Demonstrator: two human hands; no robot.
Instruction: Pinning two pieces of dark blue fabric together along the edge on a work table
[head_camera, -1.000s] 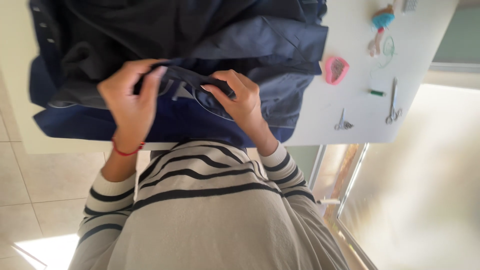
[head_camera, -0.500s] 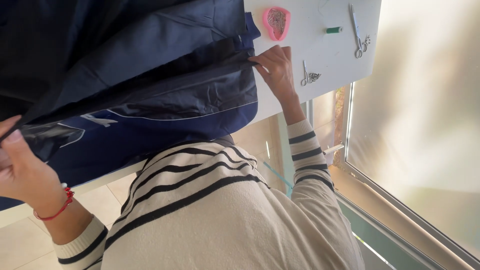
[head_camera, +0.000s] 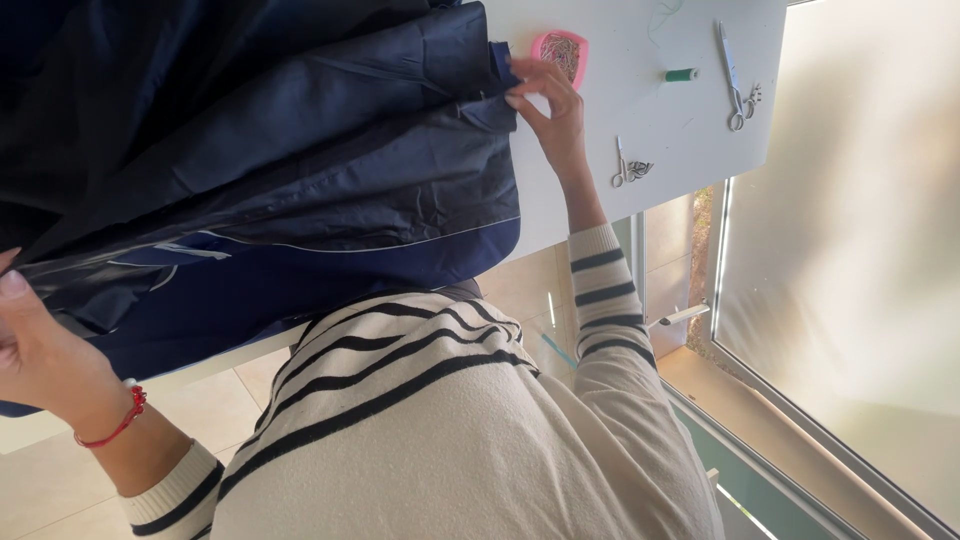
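The left hand is clamped on 1 end of the dark navy garment; the right hand pinches its other edge, beside the pink pin dish. The 2 hands are held well apart, the garment stretched lengthwise between them over the white table.

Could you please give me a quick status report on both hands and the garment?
Left hand grips navy garment edge. Right hand pinches its far edge on white table. Pink dish, small scissors lie close beside the right hand.
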